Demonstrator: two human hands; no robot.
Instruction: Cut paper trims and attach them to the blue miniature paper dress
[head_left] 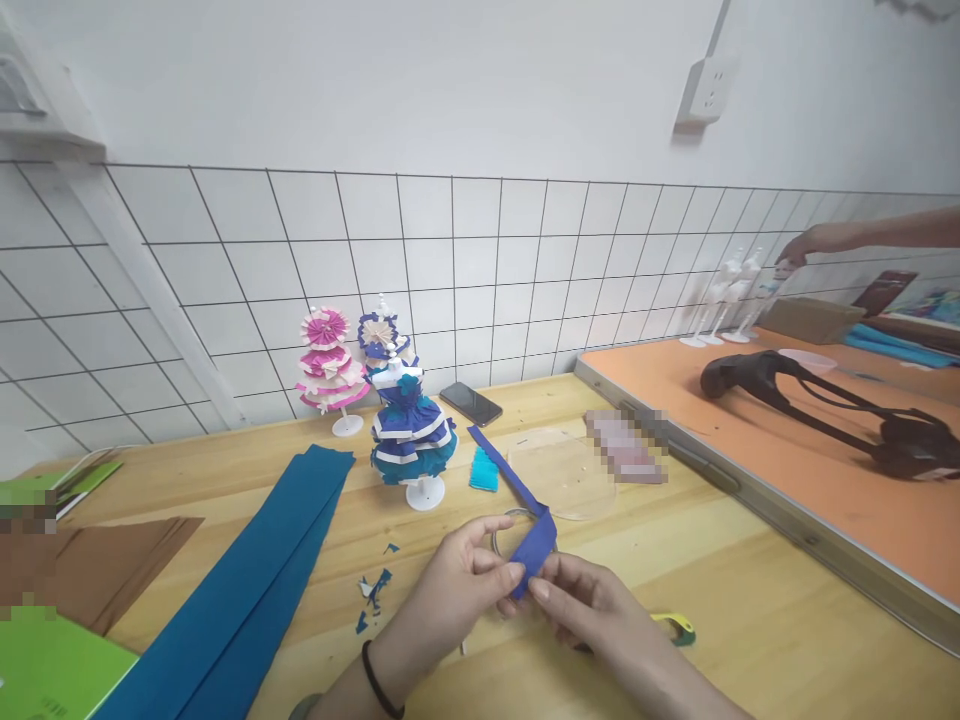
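Between the thumb and fingers of my left hand (476,575) is one end of a blue-violet paper strip (536,545). My right hand (581,595) pinches the same end from the other side. The rest of the strip bends and trails away across the table, toward a small turquoise crimped piece (484,470). Part of a ring-shaped thing shows behind the strip, mostly hidden. Left of my hands lie blue paper scraps (375,590). Partly covered by my right wrist are scissors or a tool with a yellow-green handle (675,628).
Small dress forms in ruffled paper, one blue (412,430) and one pink (330,365), stand near the wall. Long teal paper (247,570) lies at left. A phone (471,402) rests behind. Another person's hand (806,245) reaches over the orange table (825,450), where a black strapped thing (795,400) lies.
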